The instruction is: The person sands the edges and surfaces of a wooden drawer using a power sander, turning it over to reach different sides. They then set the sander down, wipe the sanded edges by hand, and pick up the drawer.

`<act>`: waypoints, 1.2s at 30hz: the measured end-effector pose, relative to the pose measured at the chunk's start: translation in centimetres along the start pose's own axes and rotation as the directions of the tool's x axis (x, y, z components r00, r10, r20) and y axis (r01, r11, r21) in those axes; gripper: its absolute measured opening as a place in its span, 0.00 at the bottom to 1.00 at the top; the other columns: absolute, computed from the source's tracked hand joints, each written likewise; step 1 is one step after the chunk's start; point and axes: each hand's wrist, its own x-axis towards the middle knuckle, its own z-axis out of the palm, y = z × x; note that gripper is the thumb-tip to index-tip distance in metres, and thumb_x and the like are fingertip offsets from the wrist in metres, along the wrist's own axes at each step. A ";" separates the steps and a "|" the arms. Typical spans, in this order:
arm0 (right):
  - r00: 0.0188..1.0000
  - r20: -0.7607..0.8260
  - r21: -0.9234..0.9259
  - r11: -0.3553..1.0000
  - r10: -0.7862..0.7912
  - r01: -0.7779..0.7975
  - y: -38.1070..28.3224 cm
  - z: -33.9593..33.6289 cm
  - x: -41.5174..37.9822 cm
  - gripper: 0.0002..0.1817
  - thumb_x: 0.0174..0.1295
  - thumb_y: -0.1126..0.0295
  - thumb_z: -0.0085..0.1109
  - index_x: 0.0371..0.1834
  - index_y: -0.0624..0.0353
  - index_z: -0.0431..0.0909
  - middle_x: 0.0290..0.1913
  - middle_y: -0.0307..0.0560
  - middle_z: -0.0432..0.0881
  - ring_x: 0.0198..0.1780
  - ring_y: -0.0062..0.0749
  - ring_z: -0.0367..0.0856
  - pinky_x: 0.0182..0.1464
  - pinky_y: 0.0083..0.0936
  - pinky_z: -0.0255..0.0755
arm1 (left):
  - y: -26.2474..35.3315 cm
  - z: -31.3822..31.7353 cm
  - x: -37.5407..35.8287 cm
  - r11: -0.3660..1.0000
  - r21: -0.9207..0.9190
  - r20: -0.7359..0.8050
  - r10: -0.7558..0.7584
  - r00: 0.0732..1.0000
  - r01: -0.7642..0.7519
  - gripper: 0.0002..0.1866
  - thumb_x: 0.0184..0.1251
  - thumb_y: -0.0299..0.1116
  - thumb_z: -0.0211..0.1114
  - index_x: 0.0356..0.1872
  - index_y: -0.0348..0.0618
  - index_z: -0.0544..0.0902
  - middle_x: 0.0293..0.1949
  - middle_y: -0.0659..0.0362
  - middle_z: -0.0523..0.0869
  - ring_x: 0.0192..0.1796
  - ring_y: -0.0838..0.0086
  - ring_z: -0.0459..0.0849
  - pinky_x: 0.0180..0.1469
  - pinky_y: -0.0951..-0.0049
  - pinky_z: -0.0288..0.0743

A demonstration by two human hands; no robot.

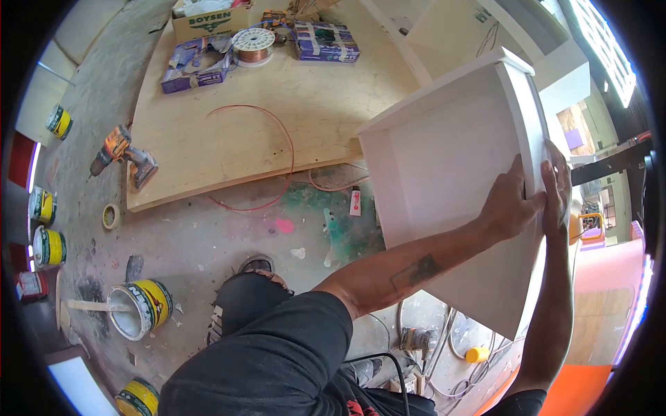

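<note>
A white drawer (444, 159) is tilted up on the right, its hollow inside facing me and its thicker front panel (527, 104) on the right side. My left hand (512, 201) reaches across the inside and is closed on the edge of that panel. Against the panel's outer side rests my right hand (556, 191), its fingers pointing upward and holding the drawer from there. Both hands meet near the middle of the panel. The palms and part of the fingertips are hidden.
A plywood sheet (319, 125) carries a drill (125, 156), a wire spool (253, 47) and purple boxes (326, 41). Paint cans (156, 301) stand along the left. Near my feet lie a power tool (420, 340), cables and a yellow cap (476, 355). White cabinetry (451, 28) is behind.
</note>
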 end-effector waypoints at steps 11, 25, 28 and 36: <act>0.997 0.065 -0.163 0.986 0.035 -0.024 3.2 -1.4 0.7 0.37 0.74 0.40 0.53 0.76 0.55 0.73 0.74 0.61 0.67 0.80 0.52 0.60 0.80 0.50 0.55 | -0.3 -0.4 2.3 0.995 0.072 0.046 -0.070 0.996 0.067 0.35 0.67 0.34 0.69 0.72 0.33 0.66 0.54 0.40 0.88 0.56 0.52 0.90 0.62 0.58 0.81; 0.714 -0.455 -0.208 0.716 0.532 -0.666 14.0 -12.9 -34.3 0.22 0.75 0.59 0.64 0.66 0.59 0.80 0.66 0.54 0.78 0.70 0.41 0.73 0.70 0.36 0.66 | 0.4 0.3 3.8 0.964 0.127 0.007 -0.235 0.972 0.233 0.14 0.67 0.41 0.73 0.24 0.45 0.84 0.19 0.66 0.78 0.20 0.81 0.77 0.24 0.74 0.76; 0.541 -0.282 -0.068 0.546 0.792 -0.835 21.7 -6.0 -47.3 0.25 0.69 0.59 0.70 0.64 0.61 0.81 0.60 0.56 0.82 0.63 0.45 0.79 0.63 0.37 0.73 | 1.6 -0.2 3.1 0.948 0.169 0.031 -0.279 0.960 0.270 0.24 0.65 0.41 0.74 0.54 0.32 0.82 0.46 0.54 0.86 0.45 0.69 0.88 0.53 0.66 0.83; 0.499 0.097 -0.301 0.503 0.861 -0.810 16.5 9.4 -58.2 0.52 0.54 0.55 0.80 0.80 0.56 0.62 0.66 0.64 0.74 0.66 0.61 0.76 0.68 0.47 0.72 | 2.3 -0.9 2.5 0.904 0.239 0.044 -0.375 0.926 0.355 0.25 0.70 0.50 0.68 0.58 0.41 0.80 0.47 0.57 0.86 0.49 0.72 0.87 0.50 0.66 0.84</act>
